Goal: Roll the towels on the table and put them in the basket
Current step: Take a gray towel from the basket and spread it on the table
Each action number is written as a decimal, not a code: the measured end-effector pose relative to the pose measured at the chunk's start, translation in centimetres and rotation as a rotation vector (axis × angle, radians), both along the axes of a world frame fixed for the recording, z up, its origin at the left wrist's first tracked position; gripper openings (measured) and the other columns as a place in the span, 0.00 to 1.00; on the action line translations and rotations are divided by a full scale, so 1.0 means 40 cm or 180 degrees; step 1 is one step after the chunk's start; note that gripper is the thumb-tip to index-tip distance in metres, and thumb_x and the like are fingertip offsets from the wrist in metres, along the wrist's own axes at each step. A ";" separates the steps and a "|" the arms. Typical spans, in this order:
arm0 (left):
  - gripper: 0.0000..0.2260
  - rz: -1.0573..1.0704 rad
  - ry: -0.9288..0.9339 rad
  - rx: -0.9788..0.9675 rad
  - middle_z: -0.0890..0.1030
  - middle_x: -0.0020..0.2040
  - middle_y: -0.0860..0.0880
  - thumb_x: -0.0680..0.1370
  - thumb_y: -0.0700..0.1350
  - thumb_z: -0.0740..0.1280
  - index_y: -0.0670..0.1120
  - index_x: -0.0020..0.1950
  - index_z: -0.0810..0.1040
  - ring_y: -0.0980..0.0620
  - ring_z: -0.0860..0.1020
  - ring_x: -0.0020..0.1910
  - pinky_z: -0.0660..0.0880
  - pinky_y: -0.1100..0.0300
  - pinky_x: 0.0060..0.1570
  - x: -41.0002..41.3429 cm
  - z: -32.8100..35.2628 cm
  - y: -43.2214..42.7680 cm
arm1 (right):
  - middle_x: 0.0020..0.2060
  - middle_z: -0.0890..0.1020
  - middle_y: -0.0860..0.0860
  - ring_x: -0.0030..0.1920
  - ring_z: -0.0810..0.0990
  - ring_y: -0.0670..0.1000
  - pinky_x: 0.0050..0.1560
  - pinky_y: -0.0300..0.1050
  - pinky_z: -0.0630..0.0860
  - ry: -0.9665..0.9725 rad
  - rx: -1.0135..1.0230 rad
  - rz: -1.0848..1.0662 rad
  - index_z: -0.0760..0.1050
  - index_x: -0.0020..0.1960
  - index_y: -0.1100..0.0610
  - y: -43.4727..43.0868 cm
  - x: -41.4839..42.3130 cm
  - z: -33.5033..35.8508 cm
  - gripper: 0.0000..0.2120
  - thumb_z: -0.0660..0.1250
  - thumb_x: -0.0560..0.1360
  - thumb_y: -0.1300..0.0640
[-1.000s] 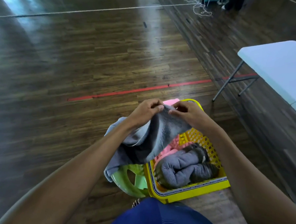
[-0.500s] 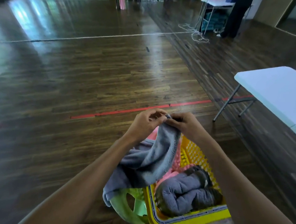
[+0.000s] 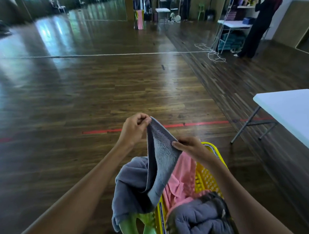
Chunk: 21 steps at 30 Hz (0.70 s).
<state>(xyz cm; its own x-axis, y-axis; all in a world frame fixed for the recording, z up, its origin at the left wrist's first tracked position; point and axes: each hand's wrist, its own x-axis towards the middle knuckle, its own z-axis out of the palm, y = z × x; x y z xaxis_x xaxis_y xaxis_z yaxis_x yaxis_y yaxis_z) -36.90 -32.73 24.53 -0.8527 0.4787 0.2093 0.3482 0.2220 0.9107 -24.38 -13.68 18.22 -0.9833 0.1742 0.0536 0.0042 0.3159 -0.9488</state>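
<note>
Head view: the held grey terry towel (image 3: 159, 153) hangs between and below both hands.

1. Left hand (image 3: 133, 128): thumb and fingers pinch the towel's top corner, the highest point of the cloth.
2. Right hand (image 3: 191, 147): fingers curled, pinching the towel's edge lower and to the right of the left hand.
3. The cloth between the two grips is taut. The remainder falls in folds, and its lower end drapes over a green plastic stool (image 3: 144, 225) just left of the yellow perforated plastic basket (image 3: 209, 173).

Count:
- Hands: two, both gripping the same towel.
- Baskets: one, below the right forearm.
- Towels: three; one held, one loose pink towel (image 3: 181, 179) and one rolled grey towel bundle (image 3: 198, 221) inside the basket.
- White folding desk (image 3: 293, 113): one, at right, well apart from the hands.
</note>
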 end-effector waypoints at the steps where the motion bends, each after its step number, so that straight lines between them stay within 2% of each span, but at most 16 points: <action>1: 0.07 0.0046 -0.0061 0.0007 0.81 0.37 0.54 0.78 0.40 0.66 0.50 0.42 0.79 0.56 0.78 0.39 0.77 0.52 0.49 -0.015 -0.002 -0.014 | 0.36 0.72 0.50 0.40 0.70 0.48 0.41 0.49 0.63 0.0008 0.0000 -0.0064 0.76 0.43 0.68 0.007 0.005 -0.012 0.31 0.70 0.71 0.37; 4: 0.09 0.0214 -0.0099 -0.0061 0.79 0.37 0.56 0.79 0.40 0.64 0.51 0.42 0.77 0.60 0.75 0.36 0.72 0.57 0.46 -0.032 -0.012 -0.040 | 0.34 0.68 0.49 0.37 0.66 0.47 0.37 0.46 0.60 0.0132 0.0069 -0.0112 0.73 0.39 0.68 0.009 -0.001 0.002 0.24 0.68 0.74 0.46; 8: 0.12 0.0109 0.0125 -0.0047 0.79 0.43 0.57 0.81 0.38 0.58 0.51 0.45 0.77 0.63 0.75 0.43 0.70 0.65 0.47 -0.010 -0.004 -0.048 | 0.30 0.72 0.43 0.34 0.68 0.44 0.33 0.38 0.62 0.0265 0.0061 0.0021 0.78 0.37 0.56 -0.014 -0.050 0.067 0.11 0.68 0.74 0.51; 10: 0.13 0.0040 0.0335 -0.0196 0.81 0.45 0.58 0.81 0.40 0.58 0.51 0.46 0.79 0.63 0.76 0.44 0.70 0.67 0.47 -0.005 0.016 -0.064 | 0.30 0.72 0.47 0.33 0.68 0.46 0.31 0.39 0.62 0.0095 0.0186 0.0284 0.78 0.35 0.58 -0.005 -0.060 0.079 0.13 0.70 0.74 0.51; 13: 0.14 0.0120 0.0496 -0.0165 0.81 0.45 0.59 0.81 0.40 0.58 0.53 0.46 0.80 0.62 0.77 0.48 0.70 0.65 0.51 -0.035 0.042 -0.105 | 0.30 0.70 0.50 0.33 0.67 0.48 0.32 0.43 0.61 -0.0222 0.0514 0.0774 0.75 0.36 0.68 0.017 -0.044 0.075 0.20 0.69 0.77 0.52; 16: 0.12 0.0102 0.0505 -0.0291 0.82 0.45 0.55 0.82 0.42 0.58 0.54 0.47 0.79 0.58 0.78 0.47 0.70 0.62 0.51 -0.046 0.040 -0.131 | 0.28 0.66 0.43 0.30 0.64 0.43 0.30 0.38 0.59 -0.0107 0.0411 0.0668 0.71 0.32 0.59 0.001 -0.040 0.068 0.17 0.67 0.78 0.56; 18: 0.09 -0.0131 0.0473 -0.0554 0.82 0.45 0.57 0.82 0.47 0.60 0.55 0.49 0.80 0.62 0.78 0.46 0.70 0.66 0.48 -0.028 0.035 -0.127 | 0.28 0.67 0.41 0.31 0.64 0.42 0.31 0.36 0.60 0.0062 0.0353 0.0505 0.71 0.33 0.54 -0.032 -0.053 0.081 0.15 0.67 0.78 0.57; 21: 0.07 -0.0593 0.0315 -0.0914 0.83 0.42 0.60 0.78 0.54 0.67 0.56 0.53 0.82 0.67 0.79 0.46 0.71 0.71 0.50 -0.004 0.020 -0.113 | 0.28 0.67 0.42 0.32 0.65 0.42 0.32 0.39 0.61 0.0192 0.0498 0.0369 0.71 0.32 0.51 -0.075 -0.072 0.113 0.15 0.68 0.77 0.53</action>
